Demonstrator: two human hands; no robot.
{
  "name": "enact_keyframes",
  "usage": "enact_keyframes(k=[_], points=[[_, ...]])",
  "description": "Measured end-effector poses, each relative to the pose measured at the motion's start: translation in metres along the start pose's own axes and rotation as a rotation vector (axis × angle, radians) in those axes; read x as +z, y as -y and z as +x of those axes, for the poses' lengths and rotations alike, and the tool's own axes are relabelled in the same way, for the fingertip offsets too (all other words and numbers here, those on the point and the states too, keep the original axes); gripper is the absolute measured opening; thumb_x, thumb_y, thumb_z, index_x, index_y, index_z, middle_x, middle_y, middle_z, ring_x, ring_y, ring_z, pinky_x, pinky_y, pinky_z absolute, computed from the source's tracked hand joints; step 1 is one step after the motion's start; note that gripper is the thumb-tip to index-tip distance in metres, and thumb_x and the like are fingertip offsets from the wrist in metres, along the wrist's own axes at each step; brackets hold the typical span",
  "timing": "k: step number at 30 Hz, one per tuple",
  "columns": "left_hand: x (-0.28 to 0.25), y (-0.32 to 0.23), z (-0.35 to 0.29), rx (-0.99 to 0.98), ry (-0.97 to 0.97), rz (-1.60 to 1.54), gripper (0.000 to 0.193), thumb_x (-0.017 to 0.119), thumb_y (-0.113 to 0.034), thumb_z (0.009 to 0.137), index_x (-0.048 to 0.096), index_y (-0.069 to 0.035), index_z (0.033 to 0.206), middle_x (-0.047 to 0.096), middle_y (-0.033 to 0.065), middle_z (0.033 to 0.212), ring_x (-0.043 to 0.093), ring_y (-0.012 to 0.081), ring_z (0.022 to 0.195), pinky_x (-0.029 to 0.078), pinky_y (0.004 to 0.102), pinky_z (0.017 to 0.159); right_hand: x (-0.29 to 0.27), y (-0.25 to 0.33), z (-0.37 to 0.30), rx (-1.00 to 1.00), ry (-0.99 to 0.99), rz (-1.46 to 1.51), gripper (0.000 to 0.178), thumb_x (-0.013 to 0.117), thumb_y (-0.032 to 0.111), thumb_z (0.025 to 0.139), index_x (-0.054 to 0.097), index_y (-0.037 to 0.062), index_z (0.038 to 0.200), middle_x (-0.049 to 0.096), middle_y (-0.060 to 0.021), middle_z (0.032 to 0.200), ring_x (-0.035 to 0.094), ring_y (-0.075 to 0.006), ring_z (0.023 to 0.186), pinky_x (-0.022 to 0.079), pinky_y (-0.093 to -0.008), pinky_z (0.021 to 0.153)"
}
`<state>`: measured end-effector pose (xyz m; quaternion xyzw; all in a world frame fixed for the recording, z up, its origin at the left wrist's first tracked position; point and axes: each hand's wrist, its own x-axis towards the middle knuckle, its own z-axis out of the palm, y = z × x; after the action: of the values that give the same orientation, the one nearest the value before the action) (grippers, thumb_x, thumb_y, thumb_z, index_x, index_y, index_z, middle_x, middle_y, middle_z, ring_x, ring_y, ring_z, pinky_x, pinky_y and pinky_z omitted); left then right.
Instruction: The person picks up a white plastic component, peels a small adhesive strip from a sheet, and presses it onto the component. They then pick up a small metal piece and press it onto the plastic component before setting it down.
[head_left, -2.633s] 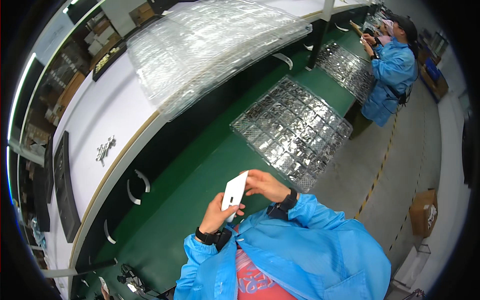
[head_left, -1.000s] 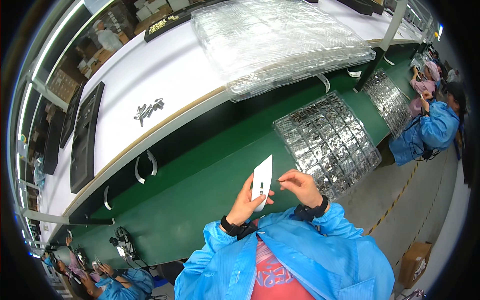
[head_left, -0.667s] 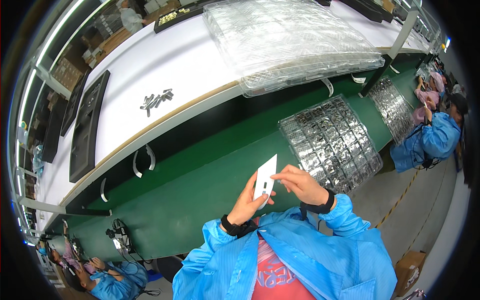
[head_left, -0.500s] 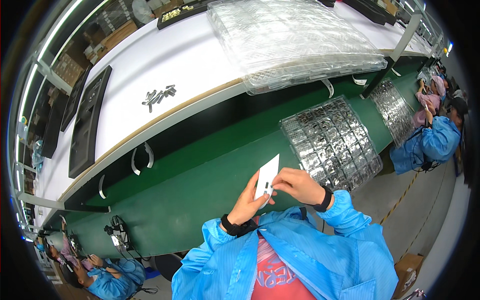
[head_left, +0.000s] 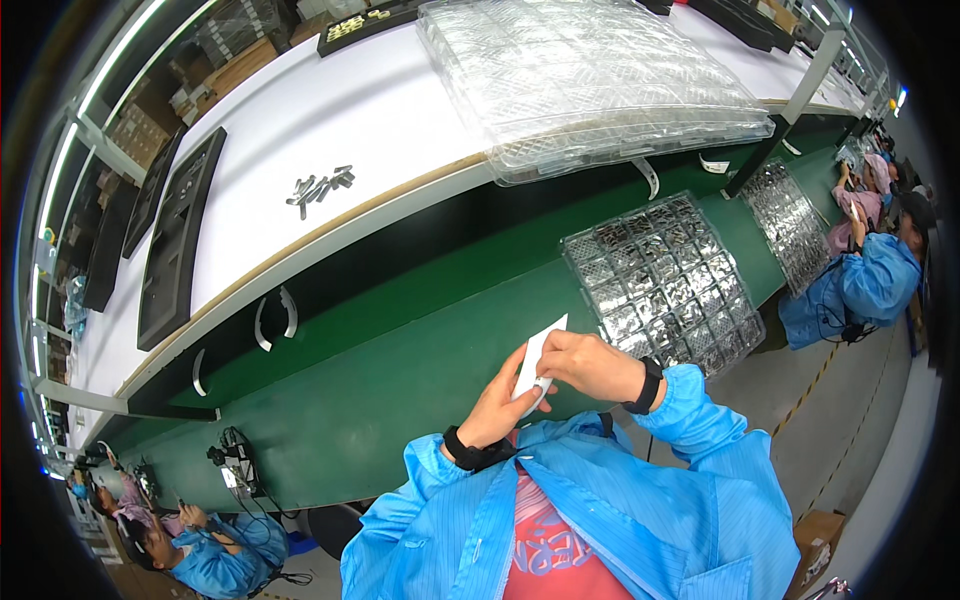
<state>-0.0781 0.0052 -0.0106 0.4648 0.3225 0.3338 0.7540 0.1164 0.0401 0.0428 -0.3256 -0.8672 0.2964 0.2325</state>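
Observation:
My left hand (head_left: pixel 490 408) holds a white strip of paper or card (head_left: pixel 533 366) upright in front of my chest, thumb on the near side and fingers behind. Its upper end narrows to a point. Over the face of the strip, my right hand (head_left: pixel 594 366) is closed in a pinch, and its fingers hide whatever lies between them. Just beyond my right hand, a clear divided tray (head_left: pixel 665 282) full of small shiny metal parts rests on the green bench (head_left: pixel 400 385).
A raised white shelf (head_left: pixel 370 110) runs along the far side. On it are small dark pieces (head_left: pixel 320 188), black foam trays (head_left: pixel 180 240) and stacked clear plastic trays (head_left: pixel 590 80). Curved white strips (head_left: pixel 289 312) hang below its edge. Co-workers (head_left: pixel 865 275) sit to both sides.
My right hand has moved slightly left and closer over the white strip, covering the small dark marks or pieces seen on it before. The strip has tilted a little.

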Motion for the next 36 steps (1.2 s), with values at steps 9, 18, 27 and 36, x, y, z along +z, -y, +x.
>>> enact_keyframes(k=[9, 18, 27, 36], points=[[0.003, 0.003, 0.000, -0.002, 0.002, 0.017, 0.066, 0.049, 0.000, 0.091, 0.016, -0.006, 0.147, 0.049, 0.0133, 0.124, 0.057, 0.0207, 0.104, 0.053, 0.0325, 0.079, -0.003, -0.006, 0.001, -0.092, 0.116, -0.142, 0.003, 0.060, 0.006, 0.078, 0.061, 0.0040, 0.080, 0.056, -0.0123, 0.082, 0.062, -0.0307, 0.074, 0.050, -0.0381, 0.063], [0.004, 0.003, -0.001, 0.038, -0.038, 0.155, 0.062, 0.047, -0.001, 0.091, 0.017, -0.003, 0.146, 0.055, 0.0124, 0.115, 0.061, 0.0177, 0.094, 0.053, 0.0299, 0.076, -0.001, 0.006, 0.004, 0.023, 0.096, -0.161, 0.018, 0.066, 0.006, 0.073, 0.054, 0.0009, 0.085, 0.058, -0.0148, 0.085, 0.063, -0.0340, 0.074, 0.051, -0.0406, 0.063], [0.007, 0.002, -0.002, 0.033, -0.094, 0.147, 0.056, 0.048, -0.001, 0.091, 0.025, -0.001, 0.142, 0.057, 0.0124, 0.111, 0.062, 0.0177, 0.091, 0.054, 0.0289, 0.072, 0.010, 0.013, 0.000, 0.110, -0.055, -0.155, 0.023, 0.070, 0.011, 0.074, 0.053, 0.0034, 0.087, 0.057, -0.0112, 0.085, 0.060, -0.0326, 0.077, 0.049, -0.0403, 0.063], [0.007, 0.002, -0.004, 0.105, -0.144, 0.010, 0.061, 0.050, -0.001, 0.090, 0.022, -0.001, 0.145, 0.055, 0.0141, 0.119, 0.062, 0.0191, 0.089, 0.054, 0.0307, 0.074, 0.056, 0.013, -0.014, 0.518, -0.640, 0.579, 0.071, 0.069, 0.006, 0.077, 0.030, 0.0019, 0.136, 0.054, -0.0122, 0.113, 0.055, -0.0201, 0.107, 0.051, -0.0329, 0.075]])
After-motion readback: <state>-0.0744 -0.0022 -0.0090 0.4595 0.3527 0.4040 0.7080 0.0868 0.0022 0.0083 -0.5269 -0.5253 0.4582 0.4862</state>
